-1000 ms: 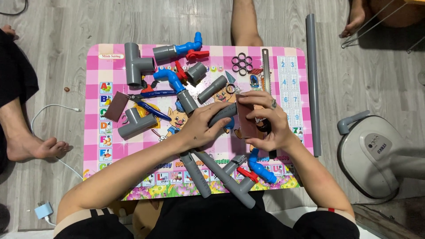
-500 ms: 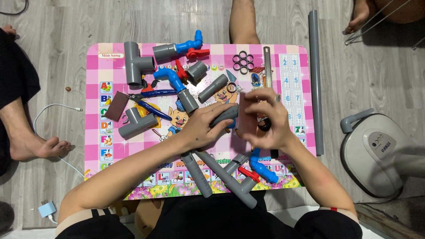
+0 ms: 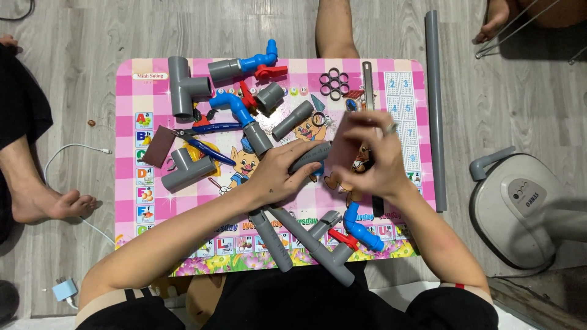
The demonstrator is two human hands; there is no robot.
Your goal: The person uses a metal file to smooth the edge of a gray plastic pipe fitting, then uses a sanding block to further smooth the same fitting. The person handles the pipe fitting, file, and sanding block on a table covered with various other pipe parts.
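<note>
You have one view only, from the camera on your head, looking almost straight down from above your lap onto the pink checked bench (image 3: 403, 73), close enough that it fills the middle of the frame. Your forearms enter from the bottom edge and your left hand (image 3: 275, 177) and right hand (image 3: 373, 159) meet near the centre. Grey plank floor (image 3: 79, 79) shows along the top and both sides.

Around me a grey tee fitting (image 3: 183, 85), a blue elbow with a red valve (image 3: 260, 61), blue pliers (image 3: 205, 146) and black rings (image 3: 334, 84) are lying on the pink table (image 3: 403, 67), a long grey pipe (image 3: 434, 110) and a white fan base (image 3: 526, 208) are resting on the floor.
</note>
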